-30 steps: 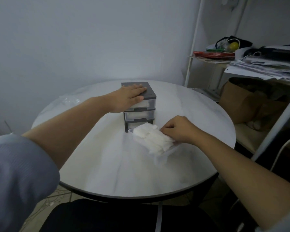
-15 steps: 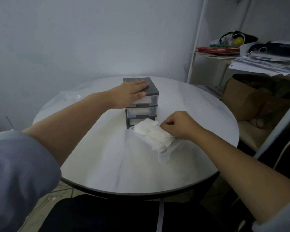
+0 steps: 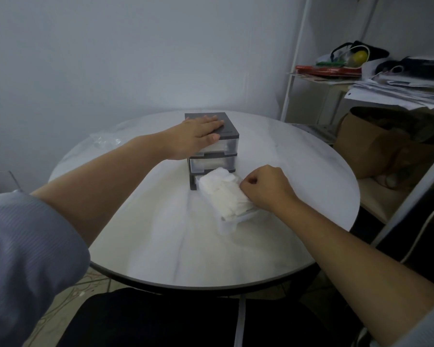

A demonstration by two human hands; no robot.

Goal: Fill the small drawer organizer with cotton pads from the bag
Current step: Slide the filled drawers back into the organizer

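Observation:
A small grey drawer organizer (image 3: pixel 226 131) with three clear drawers stands in the middle of the round white table (image 3: pixel 298 156). My left hand (image 3: pixel 198 136) rests flat on its top with straight fingers. The bottom drawer (image 3: pixel 229 225) is pulled out toward me and heaped with white cotton pads (image 3: pixel 223 194). My right hand (image 3: pixel 266 187) sits at the drawer's right side, fingers curled on the pads. A clear plastic bag (image 3: pixel 103 141) lies at the table's far left.
A white metal shelf (image 3: pixel 296 58) at the right holds papers (image 3: pixel 398 88), a red box and a dark bag. A brown cardboard box (image 3: pixel 376 144) stands beside the table's right edge. A white wall is close behind the table.
My view has shifted slightly. Both hands keep their places: the left on the organizer's top, the right on the pads in the pulled-out drawer.

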